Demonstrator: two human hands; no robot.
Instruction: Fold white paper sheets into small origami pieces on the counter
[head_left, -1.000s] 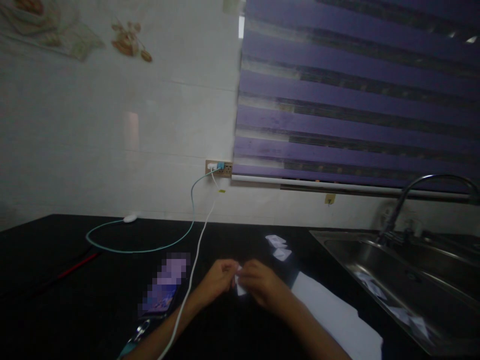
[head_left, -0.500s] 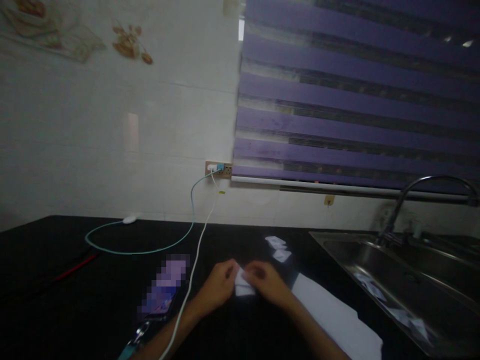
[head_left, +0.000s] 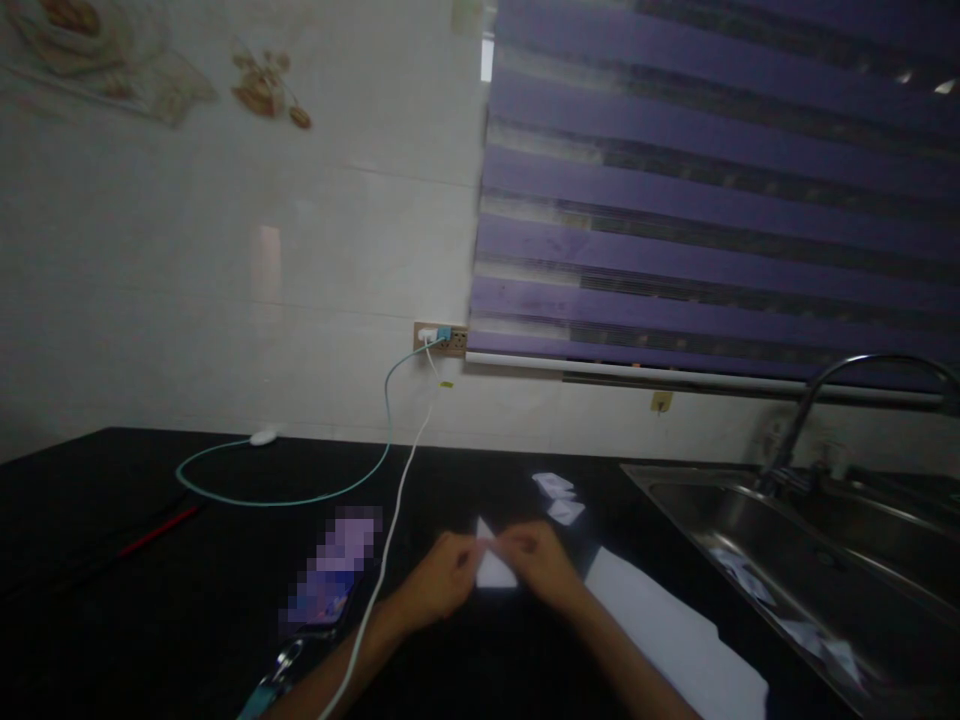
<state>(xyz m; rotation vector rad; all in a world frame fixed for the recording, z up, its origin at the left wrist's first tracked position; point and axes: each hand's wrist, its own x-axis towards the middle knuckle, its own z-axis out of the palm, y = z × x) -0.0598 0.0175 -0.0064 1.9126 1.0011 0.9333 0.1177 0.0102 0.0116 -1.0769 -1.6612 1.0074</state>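
A small folded piece of white paper (head_left: pixel 496 573) is between my two hands, just above or on the black counter (head_left: pixel 465 665). It now has a pointed tip at the top and a straight lower edge. My left hand (head_left: pixel 448 575) pinches its left side, fingers curled. From the other side my right hand (head_left: pixel 536 562) grips it near the upper middle, thumb and fingertips together. Right of my right forearm lies a stack of white paper sheets (head_left: pixel 660 620). Beyond my right hand are a few small folded papers (head_left: pixel 556 490).
A phone (head_left: pixel 330 575) with a strap lies left of my left arm. A white cable (head_left: pixel 397 510) runs from the wall socket (head_left: pixel 450 340) across my left forearm. A teal cable (head_left: pixel 285 503) loops on the counter. At right is a metal sink (head_left: pixel 720 510) with a faucet (head_left: pixel 799 425).
The paper's pointed tip now shows above my fingers, and its lower part looks more triangular. My fingers have shifted slightly along it. The view has moved a little.
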